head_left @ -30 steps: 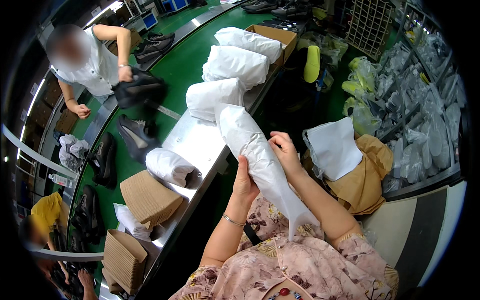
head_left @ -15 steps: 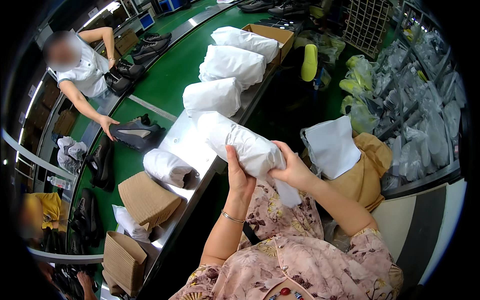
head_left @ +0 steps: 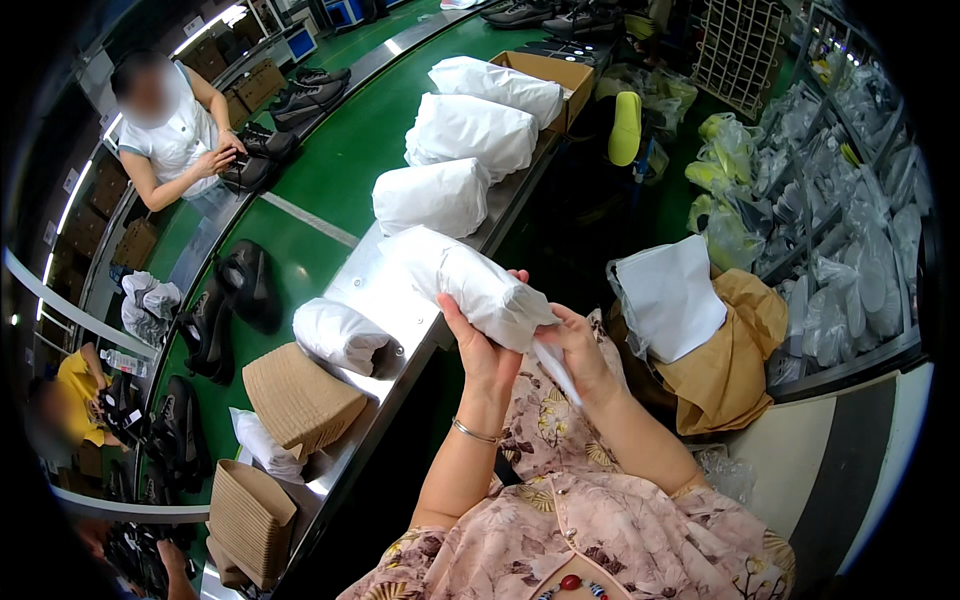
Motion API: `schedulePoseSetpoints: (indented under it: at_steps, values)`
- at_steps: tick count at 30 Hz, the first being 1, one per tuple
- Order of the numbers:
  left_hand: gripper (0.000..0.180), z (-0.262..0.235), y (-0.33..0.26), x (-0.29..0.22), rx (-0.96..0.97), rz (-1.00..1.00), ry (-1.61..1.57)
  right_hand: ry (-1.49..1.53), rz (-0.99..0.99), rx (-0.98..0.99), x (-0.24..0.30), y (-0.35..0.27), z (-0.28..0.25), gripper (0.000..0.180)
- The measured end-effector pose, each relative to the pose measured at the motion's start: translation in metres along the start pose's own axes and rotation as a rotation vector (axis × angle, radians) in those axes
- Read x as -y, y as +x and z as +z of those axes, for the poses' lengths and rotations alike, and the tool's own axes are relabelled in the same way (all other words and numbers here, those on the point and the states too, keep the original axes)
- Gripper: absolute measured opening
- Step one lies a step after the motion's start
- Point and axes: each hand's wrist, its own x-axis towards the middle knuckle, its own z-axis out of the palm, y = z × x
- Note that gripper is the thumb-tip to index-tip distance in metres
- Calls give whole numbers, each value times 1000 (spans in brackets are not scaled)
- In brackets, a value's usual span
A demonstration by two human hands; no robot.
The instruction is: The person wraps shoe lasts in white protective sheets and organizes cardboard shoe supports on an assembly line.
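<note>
A long bundle wrapped in white paper [head_left: 460, 280] is held in front of me, its far end over the metal edge of the bench. What the paper wraps is hidden. My left hand [head_left: 482, 345] grips the bundle from below and the side, thumb along its near side and fingertips showing past the far side. My right hand [head_left: 578, 355] closes on the paper at the near end, where a loose flap [head_left: 556, 372] hangs down. Beyond it, similar wrapped bundles [head_left: 430, 195] lie in a row, and a smaller one [head_left: 340, 335] rests to the left.
Stacked brown cardboard inserts [head_left: 300, 395] stand on the metal ledge [head_left: 385, 315] at left. Dark shoes [head_left: 250, 285] sit on the green conveyor [head_left: 320, 180], with a co-worker [head_left: 175, 140] across it. White paper sheets [head_left: 668, 300] lie at my right, near a rack of bagged insoles [head_left: 850, 230].
My right hand has moved down and inward at the bundle's near end, and the flap has swung up and left. The co-worker has let go of the shoe on the conveyor and drawn back.
</note>
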Motion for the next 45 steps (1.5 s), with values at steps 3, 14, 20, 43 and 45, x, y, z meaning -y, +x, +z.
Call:
schedulePoseSetpoints:
  at_steps: [3,14,20,43,45]
  values:
    - [83,-1,-5,-5,28,9,68,-339,5,41,5,18,-15,24]
    - [86,-11,-1,-14,72,50,115,55,-98,56,7,2,21,38]
    - [85,-23,-3,-16,119,40,57,465,44,241,3,1,31,51]
    - [74,-42,-175,-183,-227,771,427,-788,-648,651,-95,-48,172,77]
    - [75,-71,-207,-219,-391,1034,628,-772,-642,715,-120,-58,209,72]
